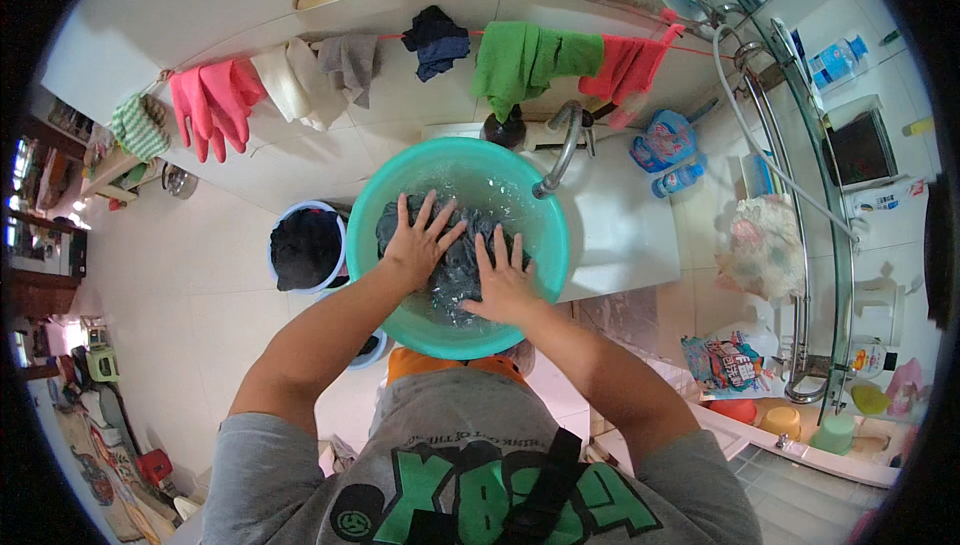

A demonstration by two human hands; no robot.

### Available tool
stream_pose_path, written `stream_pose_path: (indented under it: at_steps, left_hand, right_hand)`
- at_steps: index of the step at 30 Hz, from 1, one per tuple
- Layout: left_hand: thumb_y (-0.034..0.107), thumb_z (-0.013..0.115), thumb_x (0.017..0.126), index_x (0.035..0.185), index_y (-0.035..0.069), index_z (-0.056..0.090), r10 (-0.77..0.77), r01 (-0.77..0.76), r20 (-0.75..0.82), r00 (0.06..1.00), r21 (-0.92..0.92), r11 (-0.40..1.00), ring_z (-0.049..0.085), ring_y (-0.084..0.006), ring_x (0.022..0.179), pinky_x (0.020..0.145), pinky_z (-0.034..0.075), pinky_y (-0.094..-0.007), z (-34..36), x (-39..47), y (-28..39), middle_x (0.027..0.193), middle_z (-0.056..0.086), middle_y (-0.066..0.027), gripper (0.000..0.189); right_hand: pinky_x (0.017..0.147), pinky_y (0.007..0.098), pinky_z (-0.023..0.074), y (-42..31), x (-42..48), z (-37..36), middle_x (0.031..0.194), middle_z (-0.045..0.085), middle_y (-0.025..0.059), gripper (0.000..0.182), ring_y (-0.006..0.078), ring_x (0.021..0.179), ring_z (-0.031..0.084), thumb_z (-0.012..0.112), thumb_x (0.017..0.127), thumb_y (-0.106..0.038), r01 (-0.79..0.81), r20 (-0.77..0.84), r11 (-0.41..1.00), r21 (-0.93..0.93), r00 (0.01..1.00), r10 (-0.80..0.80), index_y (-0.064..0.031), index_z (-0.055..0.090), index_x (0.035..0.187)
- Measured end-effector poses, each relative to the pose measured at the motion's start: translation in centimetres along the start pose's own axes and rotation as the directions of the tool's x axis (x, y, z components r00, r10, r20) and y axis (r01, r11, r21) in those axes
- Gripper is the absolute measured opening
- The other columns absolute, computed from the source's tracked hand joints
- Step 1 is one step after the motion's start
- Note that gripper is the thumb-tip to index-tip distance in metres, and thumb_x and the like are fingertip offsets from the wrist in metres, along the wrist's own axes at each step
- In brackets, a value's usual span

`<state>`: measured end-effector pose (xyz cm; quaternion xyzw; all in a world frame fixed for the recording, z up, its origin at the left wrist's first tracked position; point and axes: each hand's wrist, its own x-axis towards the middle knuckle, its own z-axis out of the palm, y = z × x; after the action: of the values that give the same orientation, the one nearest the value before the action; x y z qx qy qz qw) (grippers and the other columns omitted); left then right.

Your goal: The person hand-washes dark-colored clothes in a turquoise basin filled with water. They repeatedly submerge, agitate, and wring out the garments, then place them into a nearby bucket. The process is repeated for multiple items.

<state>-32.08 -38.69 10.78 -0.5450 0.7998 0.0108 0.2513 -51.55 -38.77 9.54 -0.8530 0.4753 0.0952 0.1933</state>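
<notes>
Before me stands a round green plastic basin (551,267) holding water and dark grey cloth (454,279). My left hand (420,241) lies palm down on the cloth at the left, its fingers spread. On the right part of the cloth rests my right hand (506,282), also flat with fingers apart. Neither hand grips anything. The cloth is wet and bunched, partly under water and partly hidden by my hands. A curved metal faucet (559,162) reaches over the basin's upper right rim; I cannot tell whether water runs from it.
Left of the basin is a light-blue bucket (271,264) with black cloth (306,245). Pink rubber gloves (214,102), a green towel (532,61) and other cloths hang along a red line. Bottles (679,179) and a glass shelf (832,192) are at the right.
</notes>
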Motion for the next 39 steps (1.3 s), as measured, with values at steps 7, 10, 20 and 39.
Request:
stream_pose_path:
  at_steps: [7,10,20,39]
  left_hand:
    - [0.035,0.086,0.060,0.155,0.022,0.032,-0.188,0.119,-0.089,0.978,-0.503,0.856,0.036,-0.0423,0.140,0.113,0.029,-0.0635,0.6,3.9,-1.0,0.158,0.030,-0.0177,0.110]
    - [0.025,0.084,0.061,0.152,0.020,0.035,-0.443,0.213,-0.064,0.894,-0.809,0.547,0.044,-0.0455,0.132,0.111,0.036,-0.0572,4.9,4.7,-0.7,0.151,0.038,-0.0233,0.104]
    - [0.017,0.077,0.074,0.139,-0.007,0.036,-0.445,-0.128,0.123,0.887,-0.861,-0.493,0.059,-0.0328,0.116,0.100,0.048,-0.0412,-2.8,2.5,1.6,0.126,0.057,-0.0229,0.080]
    - [0.045,0.085,0.068,0.161,0.017,0.013,-0.122,0.107,-0.172,0.978,-0.094,0.990,0.021,-0.0350,0.150,0.114,0.030,-0.0588,-0.7,-2.1,-2.0,0.167,0.008,-0.0129,0.121]
  right_hand:
    - [0.106,0.0547,0.0420,2.6,7.9,7.3,0.149,0.036,0.0244,0.088,0.0441,0.132,0.041,0.081,0.072,-0.019,-0.176,-0.175,0.978,0.109,0.966,0.193,-0.0120,0.038,0.148]
    - [0.103,0.0519,0.0454,0.1,7.6,2.2,0.139,0.051,0.0218,0.063,0.0395,0.125,0.052,0.072,0.078,-0.015,-0.276,-0.113,0.865,0.420,0.930,0.351,-0.0112,0.052,0.138]
    - [0.093,0.0479,0.0541,4.2,12.6,5.3,0.122,0.067,0.0119,0.057,0.0292,0.107,0.066,0.047,0.098,-0.055,-0.222,0.327,-0.618,0.754,0.943,0.060,-0.0097,0.062,0.128]
    - [0.113,0.0595,0.0272,4.2,1.6,-2.9,0.150,0.038,0.0228,0.068,0.0420,0.144,0.028,0.072,0.072,-0.007,0.385,-0.179,0.918,0.089,0.913,-0.366,-0.0123,0.053,0.137]
